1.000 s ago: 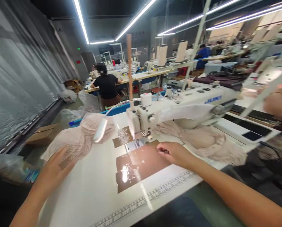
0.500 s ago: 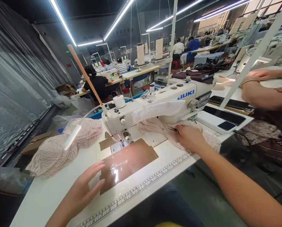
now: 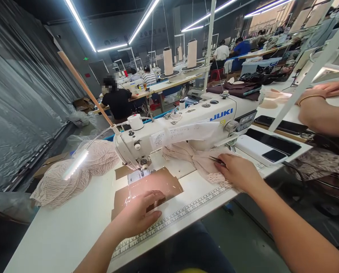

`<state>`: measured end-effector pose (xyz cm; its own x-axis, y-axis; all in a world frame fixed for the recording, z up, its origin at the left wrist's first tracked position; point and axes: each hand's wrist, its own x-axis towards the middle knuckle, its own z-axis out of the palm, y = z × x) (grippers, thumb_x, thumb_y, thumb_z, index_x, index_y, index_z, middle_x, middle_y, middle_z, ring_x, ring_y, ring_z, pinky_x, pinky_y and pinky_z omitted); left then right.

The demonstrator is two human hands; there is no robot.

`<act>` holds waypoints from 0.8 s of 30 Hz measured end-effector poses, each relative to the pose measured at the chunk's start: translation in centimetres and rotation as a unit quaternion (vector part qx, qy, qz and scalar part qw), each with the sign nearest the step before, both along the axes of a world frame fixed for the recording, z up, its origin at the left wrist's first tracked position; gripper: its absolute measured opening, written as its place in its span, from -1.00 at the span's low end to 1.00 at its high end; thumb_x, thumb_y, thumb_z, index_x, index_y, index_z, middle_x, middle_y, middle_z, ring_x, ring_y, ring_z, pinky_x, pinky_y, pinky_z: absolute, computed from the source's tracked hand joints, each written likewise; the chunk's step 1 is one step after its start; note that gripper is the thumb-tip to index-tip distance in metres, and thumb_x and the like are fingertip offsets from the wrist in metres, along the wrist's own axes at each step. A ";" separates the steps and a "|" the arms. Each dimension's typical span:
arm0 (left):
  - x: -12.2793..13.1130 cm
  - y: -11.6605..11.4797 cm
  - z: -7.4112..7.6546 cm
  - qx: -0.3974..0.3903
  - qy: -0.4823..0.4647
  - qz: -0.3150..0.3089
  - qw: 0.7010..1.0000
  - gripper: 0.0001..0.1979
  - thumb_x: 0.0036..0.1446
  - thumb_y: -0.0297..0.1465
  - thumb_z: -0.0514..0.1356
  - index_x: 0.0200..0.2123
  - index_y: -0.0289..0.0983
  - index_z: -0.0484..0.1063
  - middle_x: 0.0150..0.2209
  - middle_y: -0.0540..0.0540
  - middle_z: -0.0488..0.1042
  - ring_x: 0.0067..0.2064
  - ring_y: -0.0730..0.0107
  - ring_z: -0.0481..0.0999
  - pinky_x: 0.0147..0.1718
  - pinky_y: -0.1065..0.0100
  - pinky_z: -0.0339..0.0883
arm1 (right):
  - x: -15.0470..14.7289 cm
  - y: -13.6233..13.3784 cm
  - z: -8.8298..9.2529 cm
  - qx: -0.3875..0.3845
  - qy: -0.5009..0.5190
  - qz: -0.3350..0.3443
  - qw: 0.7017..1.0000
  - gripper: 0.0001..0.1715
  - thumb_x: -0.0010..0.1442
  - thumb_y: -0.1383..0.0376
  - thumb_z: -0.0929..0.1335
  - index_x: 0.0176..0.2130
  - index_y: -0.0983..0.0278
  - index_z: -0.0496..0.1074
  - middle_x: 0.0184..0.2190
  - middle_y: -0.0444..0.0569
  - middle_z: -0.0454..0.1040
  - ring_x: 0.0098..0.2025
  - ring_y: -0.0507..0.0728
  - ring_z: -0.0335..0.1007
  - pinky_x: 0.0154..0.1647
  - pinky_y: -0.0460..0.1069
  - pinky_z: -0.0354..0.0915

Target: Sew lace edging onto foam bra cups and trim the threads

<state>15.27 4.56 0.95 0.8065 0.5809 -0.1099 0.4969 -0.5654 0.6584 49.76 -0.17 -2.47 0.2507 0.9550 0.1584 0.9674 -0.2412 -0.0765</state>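
Right hand (image 3: 239, 172) grips dark pointed tool (image 3: 220, 162) at lace fabric (image 3: 202, 167), presser foot's (image 3: 143, 167) three o'clock, not yet under; left hand (image 3: 141, 213) loosely spread, six o'clock. Lace stack (image 3: 51, 189), nine: I can't tell if finished.

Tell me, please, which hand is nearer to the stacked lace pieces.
Left: the left hand is at the brown sheet, right of the stacked lace pieces; the right hand is farther right, at the loose fabric.

silver curtain (image 3: 21, 94), left | ceiling lights (image 3: 80, 24), lit | black-shirted person (image 3: 118, 104), seated
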 end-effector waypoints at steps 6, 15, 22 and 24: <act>3.2 0.0 -1.2 -0.160 -0.091 0.033 0.982 -0.62 0.14 -0.24 0.13 0.03 -0.17 0.37 0.05 -0.17 0.39 0.02 0.18 0.39 -0.01 0.21 0.29 | -1.2 -1.7 2.5 0.142 -0.008 -0.005 0.990 -0.78 0.18 0.21 0.19 -0.32 0.26 0.34 -0.35 0.09 0.47 -0.30 0.26 0.39 -0.46 0.00 0.06; 9.0 0.0 -3.5 -0.455 -0.356 0.173 0.797 -0.64 -0.01 -0.20 0.28 -0.29 -0.40 0.51 -0.42 -0.14 0.52 -0.38 0.38 0.48 -0.30 0.38 0.33 | -8.8 -4.1 2.2 0.013 0.274 0.279 0.920 -0.86 0.04 0.42 0.25 -0.35 0.24 0.36 -0.41 -0.08 0.46 -0.39 0.08 0.35 -0.41 -0.08 0.15; 1.8 -2.4 -1.8 -0.511 -0.294 0.093 0.802 -0.62 -0.23 -0.29 0.39 -0.30 -0.38 0.57 -0.48 -0.10 0.51 -0.48 0.43 0.44 -0.48 0.48 0.26 | -6.4 -2.5 1.1 0.059 0.400 0.209 0.890 -0.63 0.29 0.12 0.13 -0.41 0.24 0.30 -0.50 -0.09 0.39 -0.41 0.09 0.31 -0.38 -0.05 0.23; -0.8 -3.6 -2.2 -0.543 -0.294 0.077 0.783 -0.66 -0.23 -0.28 0.37 -0.37 -0.41 0.59 -0.53 -0.13 0.51 -0.56 0.44 0.42 -0.57 0.49 0.23 | -6.3 -1.3 0.5 0.065 0.370 0.217 0.901 -0.61 0.30 0.12 0.10 -0.35 0.25 0.34 -0.40 -0.04 0.45 -0.32 0.13 0.37 -0.27 -0.01 0.27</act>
<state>14.49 0.98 -1.22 0.8323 0.4983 -0.2431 -0.0647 0.5228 0.8500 43.47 -1.45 -2.01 -0.0584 0.9742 0.2180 0.6411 0.2040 -0.7399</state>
